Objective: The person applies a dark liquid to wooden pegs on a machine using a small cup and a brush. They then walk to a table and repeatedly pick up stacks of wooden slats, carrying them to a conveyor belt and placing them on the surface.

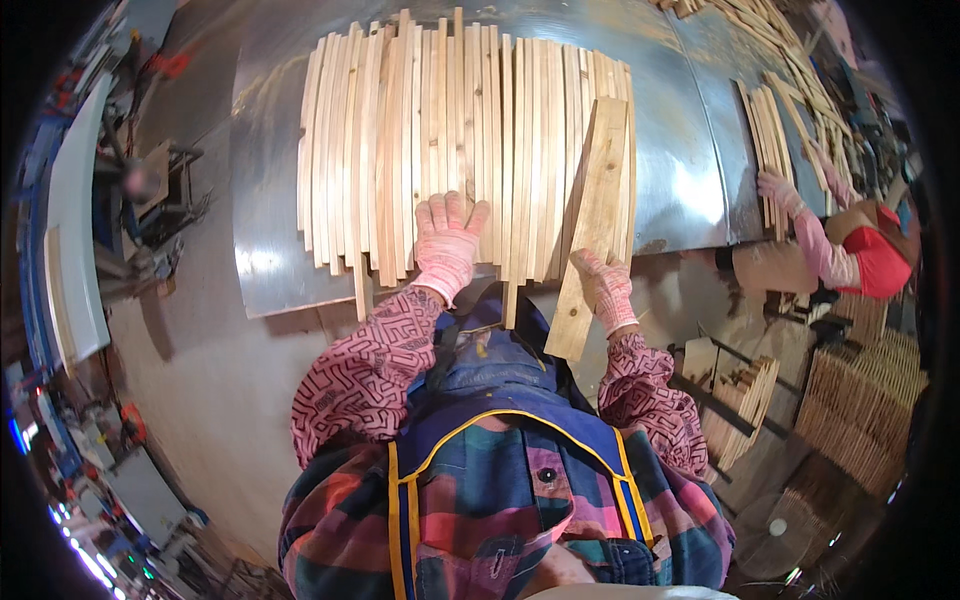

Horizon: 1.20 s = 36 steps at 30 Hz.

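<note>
Side by side on the metal table [270, 200] lies a broad row of thin wooden strips [400, 130], their near ends uneven. My left hand [449, 238], in a pinkish knit glove, rests on the near part of the strips, palm down with fingers stretched out. My right hand [603, 282], gloved alike, is closed round the near part of a wider wooden board [588, 195]. That board lies slanted over the right end of the row, its near end sticking out past the table edge toward me.
To the right, a co-worker [850, 250] with gloved hands handles several strips [768, 150] at the same table. More strips [770, 35] lie piled at the far right. Stacked wood [865, 400] stands on the floor at the right. Metal machinery [150, 200] is at the left.
</note>
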Each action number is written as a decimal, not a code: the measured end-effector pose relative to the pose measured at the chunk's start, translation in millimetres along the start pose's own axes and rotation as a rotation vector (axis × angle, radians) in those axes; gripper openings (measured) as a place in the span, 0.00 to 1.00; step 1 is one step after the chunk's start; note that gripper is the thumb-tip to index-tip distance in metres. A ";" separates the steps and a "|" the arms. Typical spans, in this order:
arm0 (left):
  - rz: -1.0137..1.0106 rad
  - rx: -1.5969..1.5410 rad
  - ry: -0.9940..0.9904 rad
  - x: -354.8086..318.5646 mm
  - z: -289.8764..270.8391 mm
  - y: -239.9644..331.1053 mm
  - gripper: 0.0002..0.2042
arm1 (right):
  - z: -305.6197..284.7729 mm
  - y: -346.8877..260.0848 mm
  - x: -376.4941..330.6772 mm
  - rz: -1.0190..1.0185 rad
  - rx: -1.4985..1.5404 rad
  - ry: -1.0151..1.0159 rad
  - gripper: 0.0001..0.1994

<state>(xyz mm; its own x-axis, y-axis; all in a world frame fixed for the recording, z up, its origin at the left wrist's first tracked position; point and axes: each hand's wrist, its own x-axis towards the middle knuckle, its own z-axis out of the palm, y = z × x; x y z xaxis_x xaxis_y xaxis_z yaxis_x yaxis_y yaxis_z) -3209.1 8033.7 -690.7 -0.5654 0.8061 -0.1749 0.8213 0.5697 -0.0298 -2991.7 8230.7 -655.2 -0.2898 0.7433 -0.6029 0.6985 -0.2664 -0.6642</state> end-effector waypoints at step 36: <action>-0.325 -0.827 -0.146 94.9 -40.0 -23.3 0.13 | 88.1 348.2 -319.4 0.714 0.183 0.149 0.23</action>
<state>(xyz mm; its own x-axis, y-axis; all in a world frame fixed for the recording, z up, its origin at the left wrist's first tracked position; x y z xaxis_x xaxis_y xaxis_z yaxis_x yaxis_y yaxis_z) -3284.9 8103.3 -667.2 -0.6988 0.5885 -0.4065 0.2735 0.7450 0.6085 -2713.5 7846.5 -732.9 0.2938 0.4235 -0.8569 0.5596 -0.8030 -0.2050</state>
